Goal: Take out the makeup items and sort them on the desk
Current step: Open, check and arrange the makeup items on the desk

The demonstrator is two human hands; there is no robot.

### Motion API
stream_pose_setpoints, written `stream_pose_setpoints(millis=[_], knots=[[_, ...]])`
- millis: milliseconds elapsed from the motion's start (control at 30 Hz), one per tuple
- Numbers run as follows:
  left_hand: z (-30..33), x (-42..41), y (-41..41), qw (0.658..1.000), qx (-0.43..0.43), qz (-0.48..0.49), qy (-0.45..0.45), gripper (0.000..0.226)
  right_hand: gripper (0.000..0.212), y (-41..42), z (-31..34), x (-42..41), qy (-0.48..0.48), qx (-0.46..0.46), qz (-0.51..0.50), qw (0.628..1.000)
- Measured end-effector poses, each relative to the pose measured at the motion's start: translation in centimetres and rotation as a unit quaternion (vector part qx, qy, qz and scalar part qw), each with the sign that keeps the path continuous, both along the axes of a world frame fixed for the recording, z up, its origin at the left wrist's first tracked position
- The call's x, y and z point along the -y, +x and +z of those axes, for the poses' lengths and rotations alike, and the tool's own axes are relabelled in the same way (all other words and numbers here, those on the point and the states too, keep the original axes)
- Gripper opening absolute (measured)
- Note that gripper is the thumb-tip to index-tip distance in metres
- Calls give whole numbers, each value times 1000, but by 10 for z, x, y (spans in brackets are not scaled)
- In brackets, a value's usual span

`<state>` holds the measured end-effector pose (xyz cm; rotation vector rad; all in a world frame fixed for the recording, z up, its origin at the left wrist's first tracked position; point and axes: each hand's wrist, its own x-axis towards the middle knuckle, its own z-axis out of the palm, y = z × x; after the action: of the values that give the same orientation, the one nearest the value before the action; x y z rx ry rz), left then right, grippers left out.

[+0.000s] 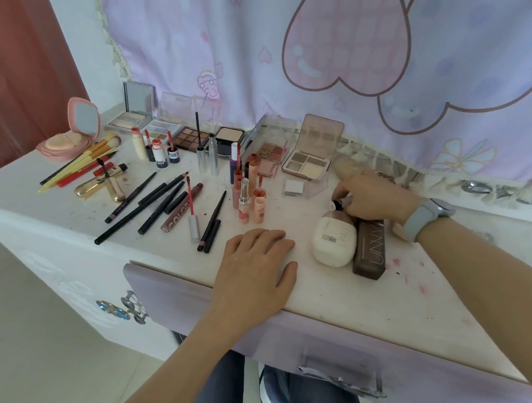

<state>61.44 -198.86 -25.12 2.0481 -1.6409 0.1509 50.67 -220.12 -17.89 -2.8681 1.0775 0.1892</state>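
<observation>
Makeup lies spread over the white desk (363, 297). My left hand (258, 266) rests flat on the desk near the front edge, holding nothing. My right hand (376, 196), with a grey watch on its wrist, pinches a small tube with a white cap (340, 204) just behind a white bottle (334, 241) that lies on its side. A brown UNNY tube (371, 248) lies beside that bottle. Open eyeshadow palettes (308, 161) line the back. Pencils and liners (156, 203) lie in a fan at centre left. Lip glosses and lipsticks (245, 196) stand in the middle.
A pink compact with a puff (71, 135), yellow brushes (89, 156) and a gold tube (95, 188) sit at the left. A lilac drawer front (340, 357) juts below the desk edge. A lilac heart-print curtain (338, 61) hangs behind. My knees show underneath.
</observation>
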Motion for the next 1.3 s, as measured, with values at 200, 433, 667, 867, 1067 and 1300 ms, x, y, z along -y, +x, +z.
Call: stream_pose_setpoints(millis=[200,433,667,867,1067,1300], knots=[[1,0,0,1000,-6,-2,-3,38,28,-9,-1,2,-128,34,58,989],[-1,1,2,999,-32,-10,-13,38,22,-23,19,-48,61,414,-4,908],[2,-5,5,967,-231,-81,-67,72,38,-33,7,-105,241,293,31,925],[0,-11,8,944,-267,-150,-124,43,6,-32,-3,-130,419,393,-22,818],[2,-13,5,956,-234,-113,-137,37,28,-13,-28,-142,311,487,-95,811],[5,-12,8,932,-337,-54,-123,32,22,-13,-31,-151,249,466,28,849]])
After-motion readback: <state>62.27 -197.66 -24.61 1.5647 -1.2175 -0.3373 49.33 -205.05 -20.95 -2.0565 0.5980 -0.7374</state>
